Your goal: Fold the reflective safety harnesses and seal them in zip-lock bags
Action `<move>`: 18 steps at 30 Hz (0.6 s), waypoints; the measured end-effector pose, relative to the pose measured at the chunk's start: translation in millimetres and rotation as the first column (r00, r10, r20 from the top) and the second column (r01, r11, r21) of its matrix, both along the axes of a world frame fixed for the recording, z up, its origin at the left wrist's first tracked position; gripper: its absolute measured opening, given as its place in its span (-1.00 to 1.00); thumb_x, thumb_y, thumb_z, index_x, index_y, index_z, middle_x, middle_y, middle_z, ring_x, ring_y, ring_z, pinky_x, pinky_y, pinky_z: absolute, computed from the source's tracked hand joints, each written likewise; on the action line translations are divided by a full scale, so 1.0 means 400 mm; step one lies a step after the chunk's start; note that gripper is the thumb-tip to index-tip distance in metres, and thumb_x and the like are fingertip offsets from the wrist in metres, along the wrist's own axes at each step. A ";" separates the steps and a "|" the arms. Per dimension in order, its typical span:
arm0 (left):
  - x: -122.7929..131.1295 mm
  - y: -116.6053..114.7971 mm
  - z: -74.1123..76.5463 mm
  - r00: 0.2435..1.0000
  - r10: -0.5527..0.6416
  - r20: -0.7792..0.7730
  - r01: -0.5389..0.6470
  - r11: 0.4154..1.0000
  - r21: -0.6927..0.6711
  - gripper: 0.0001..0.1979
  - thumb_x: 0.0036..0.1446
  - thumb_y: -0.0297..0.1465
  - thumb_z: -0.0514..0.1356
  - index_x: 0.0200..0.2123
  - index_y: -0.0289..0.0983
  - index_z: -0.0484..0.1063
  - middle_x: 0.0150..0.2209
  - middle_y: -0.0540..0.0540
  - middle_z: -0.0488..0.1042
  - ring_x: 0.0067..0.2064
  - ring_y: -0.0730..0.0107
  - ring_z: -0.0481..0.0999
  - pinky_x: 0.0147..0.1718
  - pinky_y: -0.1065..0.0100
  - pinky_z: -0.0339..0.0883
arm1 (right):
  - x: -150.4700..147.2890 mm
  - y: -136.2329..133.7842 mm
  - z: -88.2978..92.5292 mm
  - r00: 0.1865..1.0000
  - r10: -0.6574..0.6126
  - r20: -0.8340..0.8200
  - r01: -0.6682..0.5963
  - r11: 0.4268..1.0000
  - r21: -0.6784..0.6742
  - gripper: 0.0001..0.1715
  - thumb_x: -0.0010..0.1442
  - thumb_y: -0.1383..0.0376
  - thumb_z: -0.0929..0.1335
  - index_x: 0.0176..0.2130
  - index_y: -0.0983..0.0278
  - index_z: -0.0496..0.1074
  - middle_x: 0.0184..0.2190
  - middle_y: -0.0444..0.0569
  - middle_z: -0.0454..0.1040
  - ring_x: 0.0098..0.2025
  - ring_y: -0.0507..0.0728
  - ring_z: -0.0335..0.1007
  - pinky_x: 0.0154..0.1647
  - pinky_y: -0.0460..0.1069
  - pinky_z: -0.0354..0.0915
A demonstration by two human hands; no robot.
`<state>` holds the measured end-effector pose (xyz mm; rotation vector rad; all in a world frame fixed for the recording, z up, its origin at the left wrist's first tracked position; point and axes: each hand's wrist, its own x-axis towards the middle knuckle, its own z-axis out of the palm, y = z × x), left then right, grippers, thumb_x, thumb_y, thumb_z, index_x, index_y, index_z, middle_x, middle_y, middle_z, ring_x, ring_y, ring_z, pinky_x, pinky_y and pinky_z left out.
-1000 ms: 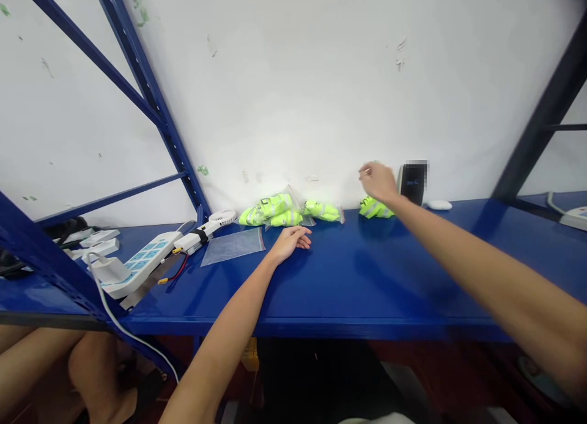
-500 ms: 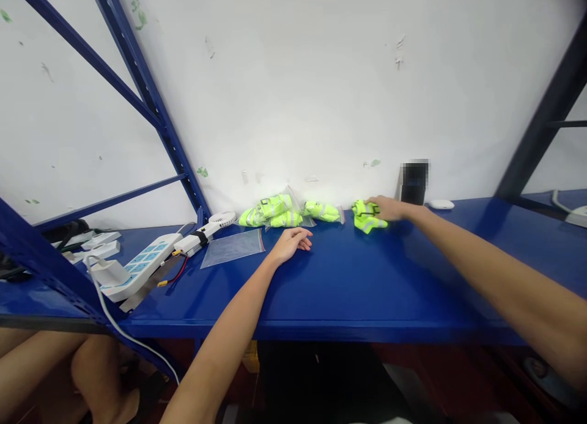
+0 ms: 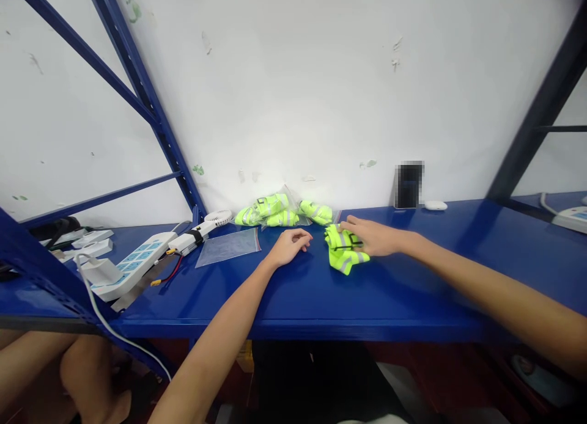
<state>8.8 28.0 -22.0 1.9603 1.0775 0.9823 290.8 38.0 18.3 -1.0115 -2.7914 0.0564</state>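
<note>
My right hand (image 3: pixel 369 236) grips a bunched neon-yellow reflective vest (image 3: pixel 342 259) with silver bands and black trim. The vest is crumpled, and its lower part spreads on the blue tabletop (image 3: pixel 293 289). My left hand (image 3: pixel 290 247) rests on the table left of it, fingers loosely bent and holding nothing. Behind my hands, against the wall, lie several similar yellow vests in clear bags (image 3: pixel 270 209); a separate bagged vest (image 3: pixel 316 212) sits just to their right. Left of my left hand, an empty-looking clear zip bag (image 3: pixel 229 247) lies flat.
On the left are a white handheld fan (image 3: pixel 215 219), a red-and-black cable with yellow connectors (image 3: pixel 172 270) and a power strip (image 3: pixel 142 262). A phone (image 3: pixel 408 186) leans on the wall beside a small white case (image 3: pixel 435 205). Blue rack posts (image 3: pixel 153 100) frame the left side. Another person's legs (image 3: pixel 92 375) show below left.
My right hand has brought the vest from near the wall toward me and to the left. The left hand stays in about the same place, its fingers slightly more curled.
</note>
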 end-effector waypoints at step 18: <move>-0.028 -0.023 0.028 0.991 0.036 0.126 -0.059 0.980 0.188 -0.52 0.28 -0.14 -0.01 0.12 -0.28 0.35 0.12 -0.15 0.41 0.13 0.10 0.35 0.14 0.23 0.15 | -0.240 0.022 -0.098 0.497 -0.279 -0.822 -0.073 0.930 -0.361 -0.64 0.13 0.19 0.33 -0.10 0.33 0.45 -0.05 0.08 0.51 0.02 0.29 0.39 0.08 0.12 0.23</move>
